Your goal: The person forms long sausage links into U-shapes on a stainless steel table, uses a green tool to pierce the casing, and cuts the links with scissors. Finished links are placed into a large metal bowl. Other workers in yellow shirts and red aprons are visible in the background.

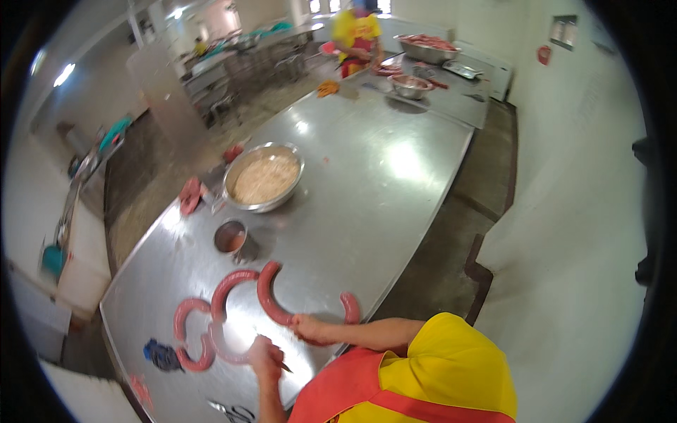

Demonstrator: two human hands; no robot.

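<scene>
On the steel table lies a run of plump, curved pink-red sausages. My right hand (pixel 308 328) is closed round the lower end of one sausage (pixel 268 292), and another short sausage (pixel 350 307) lies beyond that forearm. My left hand (pixel 266 358) is closed beside it, above a paler sausage (pixel 227 345); a small dark tip shows below its fingers, too small to name. To the left curve more sausages, an upper one (pixel 187 316), a lower one (pixel 199 356) and a thick one (pixel 229 290).
Scissors (pixel 233 411) lie at the near edge, and a dark blue bundle (pixel 162 354) at the left. Further along stand a metal mug (pixel 231 238) and a steel bowl (pixel 300 169) of pale mixture. A co-worker (pixel 360 39) stands at the table's far end, near meat-filled bowls (pixel 410 92).
</scene>
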